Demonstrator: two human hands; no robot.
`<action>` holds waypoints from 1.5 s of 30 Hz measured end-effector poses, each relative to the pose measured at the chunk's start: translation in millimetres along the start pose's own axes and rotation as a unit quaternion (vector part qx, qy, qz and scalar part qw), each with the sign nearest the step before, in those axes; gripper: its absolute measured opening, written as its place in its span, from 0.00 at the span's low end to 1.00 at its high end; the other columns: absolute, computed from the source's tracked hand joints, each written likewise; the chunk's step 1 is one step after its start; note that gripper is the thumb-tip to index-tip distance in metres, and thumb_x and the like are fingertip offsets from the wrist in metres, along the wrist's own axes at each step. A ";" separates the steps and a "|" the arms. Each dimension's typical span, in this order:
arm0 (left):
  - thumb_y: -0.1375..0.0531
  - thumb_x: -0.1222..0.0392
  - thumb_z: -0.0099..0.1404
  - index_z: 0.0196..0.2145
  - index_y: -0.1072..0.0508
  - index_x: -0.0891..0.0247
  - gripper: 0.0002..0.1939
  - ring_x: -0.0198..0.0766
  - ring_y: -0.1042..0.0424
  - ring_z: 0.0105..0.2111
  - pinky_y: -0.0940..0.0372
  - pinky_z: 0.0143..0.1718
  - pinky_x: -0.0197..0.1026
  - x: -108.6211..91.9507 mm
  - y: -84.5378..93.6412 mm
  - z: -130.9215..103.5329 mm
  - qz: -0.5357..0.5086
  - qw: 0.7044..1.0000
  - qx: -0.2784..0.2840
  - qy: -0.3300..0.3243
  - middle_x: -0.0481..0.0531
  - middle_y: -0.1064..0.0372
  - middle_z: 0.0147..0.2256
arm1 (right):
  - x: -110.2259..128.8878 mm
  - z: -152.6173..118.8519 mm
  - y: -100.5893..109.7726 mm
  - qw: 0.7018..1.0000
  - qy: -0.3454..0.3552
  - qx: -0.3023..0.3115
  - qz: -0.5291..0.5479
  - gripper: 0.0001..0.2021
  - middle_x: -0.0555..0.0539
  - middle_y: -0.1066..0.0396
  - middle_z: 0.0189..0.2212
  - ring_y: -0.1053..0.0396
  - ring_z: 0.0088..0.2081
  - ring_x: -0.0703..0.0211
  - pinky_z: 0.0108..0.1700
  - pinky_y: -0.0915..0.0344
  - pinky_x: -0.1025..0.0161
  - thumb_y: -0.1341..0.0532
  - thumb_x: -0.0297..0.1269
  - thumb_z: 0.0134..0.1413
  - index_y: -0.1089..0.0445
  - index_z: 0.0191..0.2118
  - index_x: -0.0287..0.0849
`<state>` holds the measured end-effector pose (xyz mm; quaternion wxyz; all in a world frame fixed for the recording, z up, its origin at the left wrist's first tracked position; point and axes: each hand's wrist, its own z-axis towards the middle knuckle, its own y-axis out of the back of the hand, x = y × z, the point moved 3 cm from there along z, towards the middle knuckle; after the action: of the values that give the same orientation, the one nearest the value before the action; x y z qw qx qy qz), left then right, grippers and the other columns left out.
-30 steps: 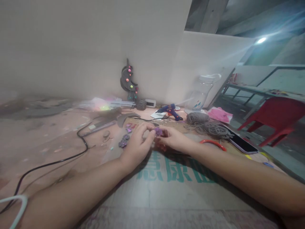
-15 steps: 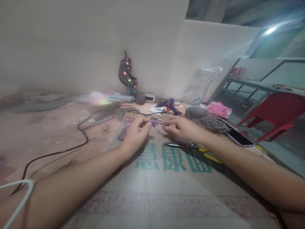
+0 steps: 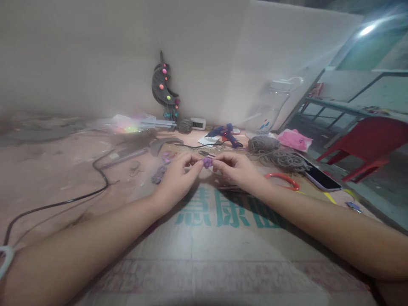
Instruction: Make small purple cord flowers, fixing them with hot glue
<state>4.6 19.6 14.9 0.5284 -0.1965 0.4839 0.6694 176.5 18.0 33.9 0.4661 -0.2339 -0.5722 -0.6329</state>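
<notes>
A small purple piece is pinched between my two hands near the middle of the view. My left hand has thumb and forefinger closed on its left side. From the right, the fingertips of my right hand grip the same piece. Just behind my fingers lies a slim tool, partly hidden. More purple pieces lie on the table to the left of my left hand. Scissors with an orange handle rest beyond my right wrist, their blades partly under my hand.
A blue glue gun stands behind my hands, its black cable running left. Grey yarn, a phone and a clear bottle are at the right. A decorated moon leans on the wall.
My right hand has moved left to the purple piece and now pinches it along with my left hand. The view has shifted slightly, and the orange scissor handle now shows.
</notes>
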 end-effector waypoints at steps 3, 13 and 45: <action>0.46 0.57 0.67 0.32 0.29 0.61 0.09 0.42 0.32 0.40 0.39 0.44 0.44 -1.1 -0.4 -0.7 0.016 1.000 0.013 -0.011 0.51 0.30 0.35 | -4.0 -3.3 -2.1 1.000 -0.008 -0.004 0.024 0.12 0.53 0.36 0.21 0.43 0.21 0.68 0.24 0.45 0.68 0.40 0.44 0.53 0.31 0.28 0.39; 0.47 0.53 0.69 0.39 0.26 0.60 0.12 0.43 0.31 0.45 0.39 0.49 0.44 -1.9 -1.9 0.0 0.002 0.999 0.042 -0.022 0.52 0.27 0.41 | -8.7 -7.5 -3.9 0.995 -0.031 0.001 0.090 0.14 0.54 0.37 0.20 0.46 0.19 0.69 0.21 0.48 0.69 0.38 0.49 0.51 0.33 0.29 0.41; 0.44 0.53 0.66 0.32 0.27 0.61 0.11 0.40 0.29 0.36 0.36 0.38 0.41 1.6 -3.5 0.3 -0.032 0.998 0.051 0.019 0.50 0.27 0.33 | 6.7 -20.3 1.1 0.962 0.221 -0.074 -0.140 0.11 0.46 0.26 0.35 0.30 0.36 0.59 0.39 0.33 0.60 0.44 0.33 0.61 0.24 0.44 0.46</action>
<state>7.2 20.6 12.3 0.5498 -0.1970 0.5209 0.6225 179.3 -3.2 35.2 0.4690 -0.0402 -0.4335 -0.7684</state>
